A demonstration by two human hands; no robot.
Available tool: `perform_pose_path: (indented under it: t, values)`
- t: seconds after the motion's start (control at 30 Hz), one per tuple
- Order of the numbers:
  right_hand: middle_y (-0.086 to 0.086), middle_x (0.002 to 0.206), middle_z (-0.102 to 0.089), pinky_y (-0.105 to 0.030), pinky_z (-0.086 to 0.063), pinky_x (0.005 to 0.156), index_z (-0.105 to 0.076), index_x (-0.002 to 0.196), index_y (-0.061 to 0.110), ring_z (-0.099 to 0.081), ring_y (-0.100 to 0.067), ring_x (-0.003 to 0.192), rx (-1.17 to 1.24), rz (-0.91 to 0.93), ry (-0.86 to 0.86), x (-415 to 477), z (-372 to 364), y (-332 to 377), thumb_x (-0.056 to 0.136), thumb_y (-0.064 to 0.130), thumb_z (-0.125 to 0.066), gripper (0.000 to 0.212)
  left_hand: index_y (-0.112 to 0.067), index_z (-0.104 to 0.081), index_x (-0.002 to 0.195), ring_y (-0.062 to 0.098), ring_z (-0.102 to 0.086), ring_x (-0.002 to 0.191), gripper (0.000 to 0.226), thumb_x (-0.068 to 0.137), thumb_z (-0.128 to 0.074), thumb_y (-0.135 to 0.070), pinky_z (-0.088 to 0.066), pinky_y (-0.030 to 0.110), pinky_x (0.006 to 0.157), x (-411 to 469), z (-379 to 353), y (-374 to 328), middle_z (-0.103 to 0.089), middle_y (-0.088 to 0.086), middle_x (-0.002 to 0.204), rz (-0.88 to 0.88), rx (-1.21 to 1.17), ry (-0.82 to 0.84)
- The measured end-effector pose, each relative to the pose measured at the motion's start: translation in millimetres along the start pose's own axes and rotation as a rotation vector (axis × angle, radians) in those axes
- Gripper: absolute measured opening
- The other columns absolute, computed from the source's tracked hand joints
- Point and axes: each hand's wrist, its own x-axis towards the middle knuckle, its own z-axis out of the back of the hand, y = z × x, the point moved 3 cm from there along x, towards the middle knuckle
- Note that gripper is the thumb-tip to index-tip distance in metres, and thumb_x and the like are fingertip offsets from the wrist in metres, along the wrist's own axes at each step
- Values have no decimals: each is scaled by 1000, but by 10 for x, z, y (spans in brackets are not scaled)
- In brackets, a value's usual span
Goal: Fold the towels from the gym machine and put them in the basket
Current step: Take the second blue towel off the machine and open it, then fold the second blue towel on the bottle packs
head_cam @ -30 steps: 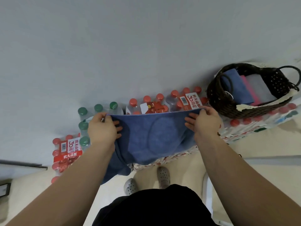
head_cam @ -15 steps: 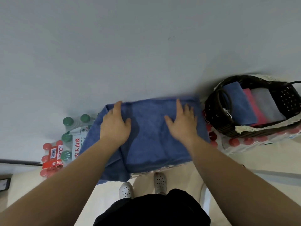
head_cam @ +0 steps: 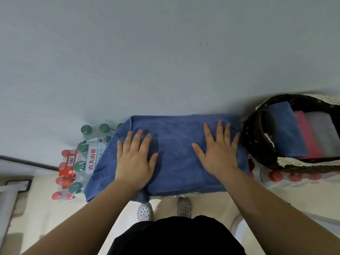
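Left hand, right hand press one towel (basket: three).

Packs of water bottles along the wall carried everything.
They sat on the pale floor. A blue towel lay spread flat across the middle packs, its left end draping over the green-capped bottles. A dark woven basket stood on red-capped packs just right of the towel.
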Motion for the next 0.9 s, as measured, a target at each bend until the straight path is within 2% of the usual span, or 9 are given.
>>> perform_pose_path:
  t: [0.13,0.27,0.47,0.57,0.63,0.7,0.8,0.9]
  values:
    - [-14,166,12,-68,13,114,0,159,30,18,-41,150,31,254,-46,-89,120,578,88,77,-5,85,-18,-52,137,36,-44,129,66,85,-45,-58,-36,53,107,-299,160,347,-50,10,142,104,40,-72]
    - [-11,165,20,-70,15,112,3,158,34,24,-41,148,48,439,-3,-141,62,1093,92,76,-11,80,-22,-57,129,29,-48,120,70,76,-58,-67,-41,46,102,-670,154,542,-53,2,133,139,79,-3]
    - [-9,166,16,-72,8,112,5,158,36,18,-40,150,-37,487,40,-95,-173,1149,89,77,-6,82,-24,-60,127,27,-53,118,57,80,-57,-58,-48,47,97,-821,87,658,-56,-1,132,193,97,47]
    - [-9,167,13,-72,8,112,3,158,36,15,-40,151,-37,491,38,-90,-174,1131,88,78,-7,82,-22,-70,110,27,-61,105,39,90,-45,-44,-54,43,86,-781,101,635,-65,-1,119,145,86,-13]
    - [-10,167,10,-72,8,112,0,159,35,12,-40,151,-38,494,29,-89,-172,1133,88,77,-7,82,-20,-73,98,27,-64,94,38,92,-39,-36,-55,40,80,-749,142,640,-69,0,106,146,68,-81]
    - [-11,167,7,-72,6,112,-3,159,35,8,-41,152,-38,496,19,-87,-175,1140,88,77,-8,82,-19,-71,95,25,-61,84,35,95,-39,-31,-53,36,75,-709,244,670,-70,0,96,242,-27,-179]
    - [-10,168,4,-72,5,113,-6,159,37,5,-40,152,-34,491,20,-82,-192,1141,89,78,-9,81,-21,-65,99,20,-53,78,22,100,-43,-26,-43,33,71,-611,376,885,-61,-2,89,520,-244,-261]
    - [-8,168,5,-72,5,113,-5,159,38,5,-38,153,-38,479,20,-88,-196,1130,89,79,-8,81,-24,-58,99,29,-57,80,19,99,-40,-31,-46,40,71,-468,549,1193,-62,3,88,673,-335,-309]
